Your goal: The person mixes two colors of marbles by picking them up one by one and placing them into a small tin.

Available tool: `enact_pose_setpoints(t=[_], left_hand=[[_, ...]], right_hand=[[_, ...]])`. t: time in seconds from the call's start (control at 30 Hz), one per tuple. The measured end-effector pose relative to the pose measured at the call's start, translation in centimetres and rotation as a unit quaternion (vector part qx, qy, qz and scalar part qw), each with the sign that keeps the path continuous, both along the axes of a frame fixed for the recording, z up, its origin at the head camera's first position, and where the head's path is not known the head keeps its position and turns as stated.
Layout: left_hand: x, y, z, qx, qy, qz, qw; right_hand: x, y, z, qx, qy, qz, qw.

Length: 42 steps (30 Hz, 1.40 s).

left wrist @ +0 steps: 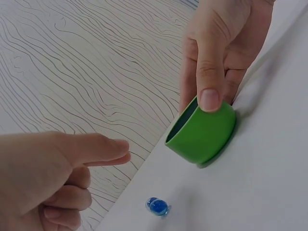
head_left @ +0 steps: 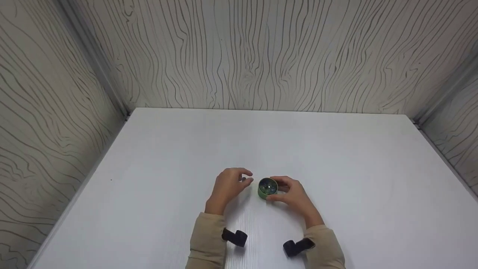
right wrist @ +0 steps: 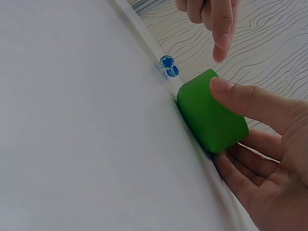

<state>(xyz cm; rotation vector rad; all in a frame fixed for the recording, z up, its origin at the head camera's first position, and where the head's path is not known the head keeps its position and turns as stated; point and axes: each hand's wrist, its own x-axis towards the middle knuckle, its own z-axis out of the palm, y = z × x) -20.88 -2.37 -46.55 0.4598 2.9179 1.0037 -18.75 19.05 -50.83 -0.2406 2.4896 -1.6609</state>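
Observation:
My right hand (head_left: 295, 194) holds a small green cup (head_left: 262, 193) by its side, thumb on the near wall and fingers round the far side. The cup stands upright on the white table, and shiny dark blue-green pieces show inside it from above. My left hand (head_left: 229, 185) hovers just left of the cup, thumb and index finger extended with a small gap, other fingers curled. Nothing shows between its fingertips. Small clear-and-blue glass marbles (right wrist: 167, 63), apparently two lying together, rest on the table near the left fingertips; the left wrist view shows these marbles (left wrist: 158, 206) too.
The white table (head_left: 179, 145) stretches around both hands. Wood-grain-patterned panels (head_left: 246, 56) rise at its back and sides. A black wrist camera (head_left: 239, 238) is strapped over the left sleeve, and another black camera (head_left: 290, 248) over the right one.

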Motion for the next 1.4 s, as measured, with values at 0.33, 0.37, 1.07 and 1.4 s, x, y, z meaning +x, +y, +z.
enact_pose_setpoints(t=[0.33,0.37,1.07,1.4], left_hand=[[-0.2,-0.7,-0.3,-0.002,-0.016,-0.002,0.9999],[-0.2,-0.8,-0.4,-0.001,-0.02,-0.002,0.9998],[-0.5,-1.3,-1.6,-0.001,-0.051,0.016,0.9986],[-0.5,-1.4,-1.9,0.003,-0.048,0.021,0.9986]], right_hand=[[0.0,-0.1,0.0,0.004,-0.011,-0.009,1.0],[0.0,-0.1,0.0,0.006,-0.01,-0.011,1.0],[0.1,-0.3,0.2,0.011,-0.003,-0.017,1.0],[0.1,-0.2,0.2,0.012,0.001,-0.014,1.0]])
